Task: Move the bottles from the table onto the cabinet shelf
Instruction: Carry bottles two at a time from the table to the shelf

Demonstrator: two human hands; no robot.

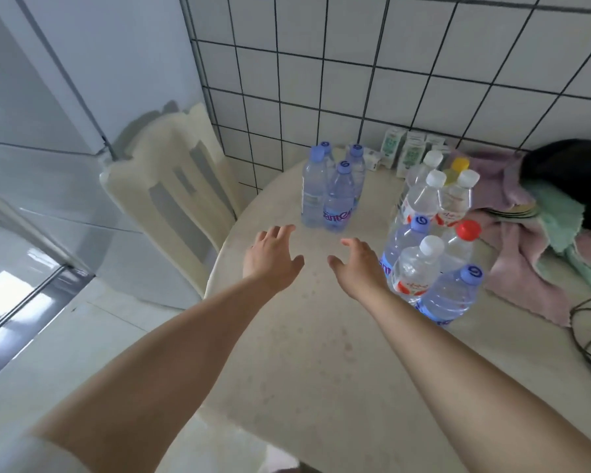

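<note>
I have both hands out over the table, empty. My left hand and right hand sit side by side, palms down, fingers spread and relaxed, gripping nothing. They point at the blue-capped trio standing upright at the far edge, which I judge to be the next pick: two hands spread this way suit taking one bottle in each. Neither hand touches a bottle yet; the nearest of the trio is just beyond my fingertips.

The larger cluster stands to my right, packed cap to cap, touching one another, with white, blue, one red and one yellow cap. My right wrist is just beside its nearest bottles, so a careless sweep could topple them. All the bottles I see are on the table, so the task looks barely begun or far from done.

Behind the cluster lie crumpled cloths, small cartons against the tiled wall, a dark shape I cannot identify, and a cable at the right edge. A chair stands left of the table.

I cannot see the cabinet shelf. The pale glossy panels at left may belong to a cabinet or fridge, but I cannot tell. The cluster's exact count is hard to make out, since the bottles overlap. Labels are blurred.
</note>
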